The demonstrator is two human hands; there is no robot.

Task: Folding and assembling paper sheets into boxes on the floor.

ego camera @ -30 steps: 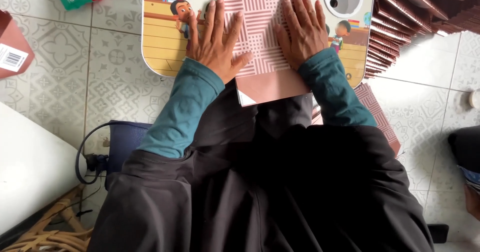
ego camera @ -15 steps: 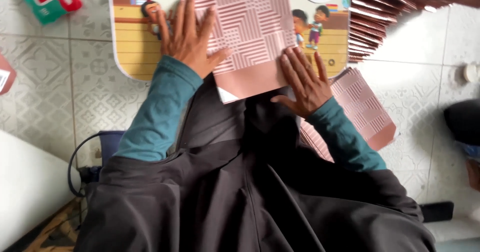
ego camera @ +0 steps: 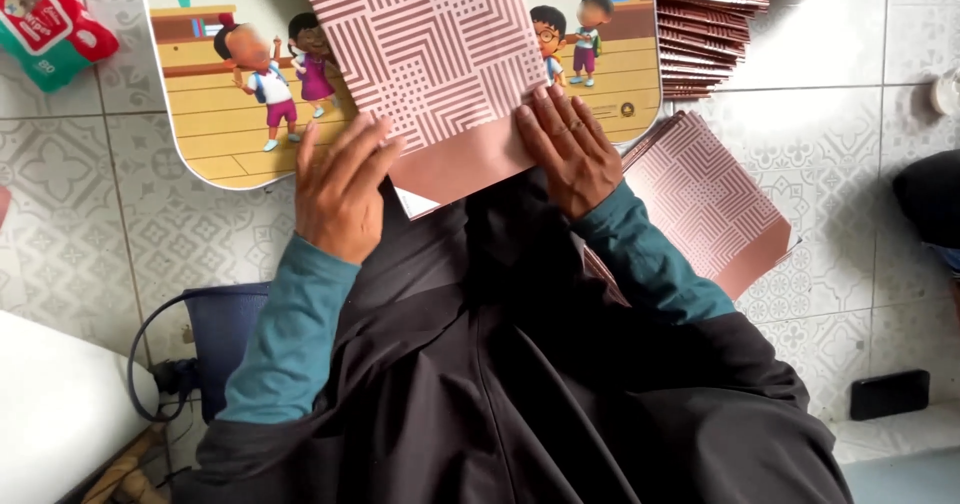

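From the head camera I see the left hand [ego camera: 340, 189] and right hand [ego camera: 572, 149] lying flat, fingers spread, on the near edge of the pink sheet [ego camera: 430, 59], grasping nothing, probably to keep it from sliding on the lap table [ego camera: 215, 139]. The sheet has a maze-like line pattern with a plain pink band at its near edge, and more such sheets [ego camera: 705, 199] lie on the floor to the right.

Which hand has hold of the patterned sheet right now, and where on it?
Both hands are on the patterned sheet: right hand on its plain lower right edge, left hand at its lower left edge. Grip underneath cannot be told.
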